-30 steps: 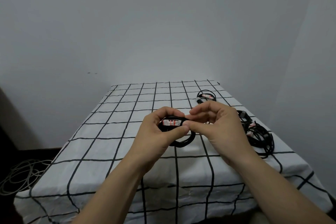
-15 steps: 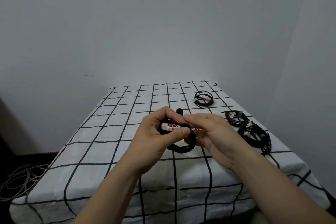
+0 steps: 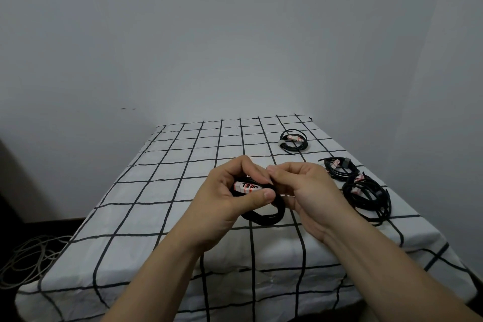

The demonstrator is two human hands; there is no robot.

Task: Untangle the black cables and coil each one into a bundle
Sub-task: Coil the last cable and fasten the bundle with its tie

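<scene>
**A:** Where's the cable being worked on?

**B:** Over the middle of the checked cloth (image 3: pixel 156 191). The left hand (image 3: pixel 227 198) curls round a black coil (image 3: pixel 266 218). Its thumb presses beside the coil's white label (image 3: pixel 247 187), and the loop hangs out below the thumb.

**A:** And the other hand?

**B:** The right hand (image 3: pixel 305 191) sits at three o'clock of the coil. Its fingers are curled, with the tips pinching the coil's upper edge next to the left fingertips.

**A:** Any other cables?

**B:** Three, all on the cloth. From the hands, a tidy far bundle (image 3: pixel 294 140) lies at one o'clock and a second bundle (image 3: pixel 338 167) at two. A looser pile (image 3: pixel 368 196) lies at three, just beside the second. A pale cord (image 3: pixel 26 256) lies on the floor at eight o'clock.
</scene>
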